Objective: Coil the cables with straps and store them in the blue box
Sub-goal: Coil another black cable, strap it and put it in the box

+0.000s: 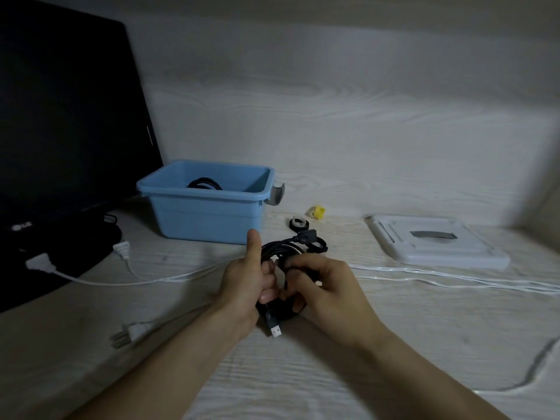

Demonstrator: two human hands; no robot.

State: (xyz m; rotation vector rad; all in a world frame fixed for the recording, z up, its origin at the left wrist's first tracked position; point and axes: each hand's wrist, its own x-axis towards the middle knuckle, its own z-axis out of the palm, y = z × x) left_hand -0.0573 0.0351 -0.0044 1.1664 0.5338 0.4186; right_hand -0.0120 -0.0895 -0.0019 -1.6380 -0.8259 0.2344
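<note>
Now we see two bare hands meeting over the pale wooden tabletop (348, 374), close to us in the middle. Our left hand (245, 283) is wrapped around a bundle of black cable (280, 248), with the thumb sticking straight up. Our right hand (321, 286) has its fingers curled in and pinches the same bundle from the right side. The black cable is looped into a coil between both hands. A plug with a silver tip (274, 328) hangs out at the near end, just under the hands. Another dark plug (304, 237) pokes out at the far end of the coil. The blue box (206, 207) sits just behind the hands, a little to the left. We can see a black coil (204, 184) lying inside it already. A small grey clip (276, 194) hangs on the right edge of the box. To the right of the box, a black and white strap roll (298, 223) rests on the tabletop, and a small yellow piece (317, 212) lies a bit farther back. A white flat tray (436, 241) lies far off to the right. White cables (454, 275) run across the tabletop from left to right behind the hands, with white plugs (121, 250) at the left. A big black screen (66, 116) stands at the far left. One more white plug (130, 331) lies near us on the left.
</note>
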